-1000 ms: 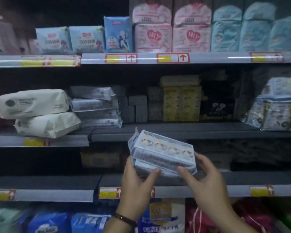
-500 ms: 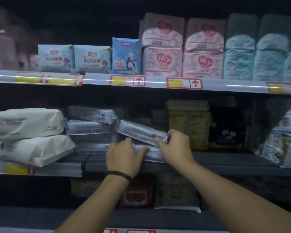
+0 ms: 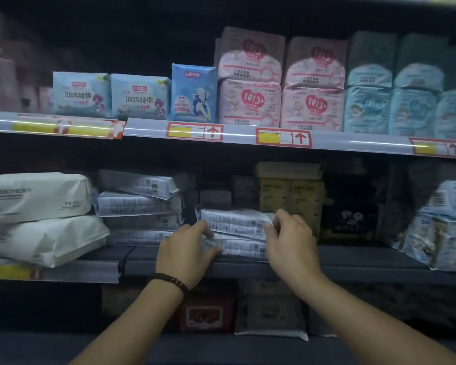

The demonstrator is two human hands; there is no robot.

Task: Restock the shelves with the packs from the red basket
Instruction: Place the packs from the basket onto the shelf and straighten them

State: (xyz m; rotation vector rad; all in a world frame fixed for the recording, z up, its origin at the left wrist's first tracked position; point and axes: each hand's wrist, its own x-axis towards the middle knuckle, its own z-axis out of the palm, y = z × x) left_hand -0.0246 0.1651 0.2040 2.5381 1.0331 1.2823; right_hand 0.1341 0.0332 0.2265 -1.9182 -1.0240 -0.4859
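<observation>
We face the dim middle shelf [image 3: 353,262]. At its left lie two white bundles [image 3: 37,219], one on the other, with a grey stack [image 3: 140,206] just beside them. Right of that stack our two packs [image 3: 234,222] lie flat near the shelf's front edge, one atop the other. Our left hand [image 3: 184,251] has its grip curled round their left end. Our right hand [image 3: 291,241] pinches the upper one's right end. A bracelet [image 3: 173,281] rings the left wrist.
</observation>
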